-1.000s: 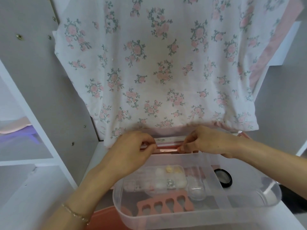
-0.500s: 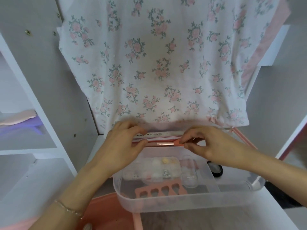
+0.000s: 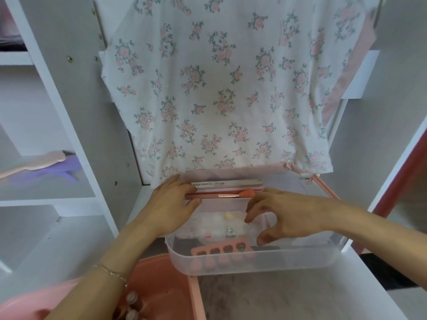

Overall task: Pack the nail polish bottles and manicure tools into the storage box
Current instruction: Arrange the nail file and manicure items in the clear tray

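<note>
Two hands over a clear storage box at its far edge.

Head view: the left hand (image 3: 172, 205) grips one end of a flat nail file (image 3: 227, 185) and a thin pink brush (image 3: 227, 195), both lying along the far rim of the frosted plastic storage box (image 3: 254, 262). The right hand (image 3: 280, 217) hovers just above the box, fingers loosely curled apart, holding nothing. Inside lie a coral foam toe separator (image 3: 221, 249) by the near wall and what looks like a clear bead case (image 3: 217, 226).
</note>
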